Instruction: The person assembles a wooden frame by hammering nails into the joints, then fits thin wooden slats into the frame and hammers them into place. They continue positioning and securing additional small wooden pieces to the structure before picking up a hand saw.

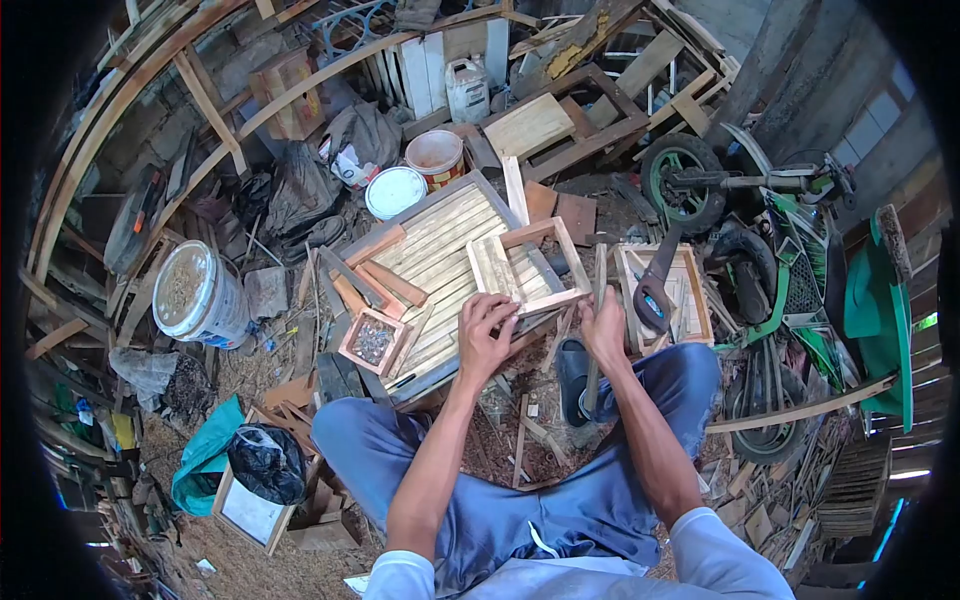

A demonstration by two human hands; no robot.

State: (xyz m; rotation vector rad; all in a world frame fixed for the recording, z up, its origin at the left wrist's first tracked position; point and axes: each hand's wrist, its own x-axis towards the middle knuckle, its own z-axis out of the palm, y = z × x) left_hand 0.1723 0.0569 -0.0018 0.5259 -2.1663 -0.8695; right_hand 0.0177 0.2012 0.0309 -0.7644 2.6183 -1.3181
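My left hand [485,338] is closed on the near left corner of a small rectangular wooden frame [560,297], thumb and fingers pressed together there. Whether a nail is pinched between the fingertips is too small to tell. The frame rests on a slatted wooden panel [452,235] with a dark border. My right hand [603,330] wraps around the handle of a hammer [600,265], held upright just right of the frame, its dark head pointing away from me. Left of my left hand, a small wooden box [374,341] holds metal bits that look like nails.
A handsaw [657,290] lies across a wooden tray [705,300] at my right. Wood offcuts [380,275] lie on the panel's left side. Around me stand a white bucket [205,300], paint pails [396,193] and a green small motorbike [785,270]. Wood shavings cover the ground.
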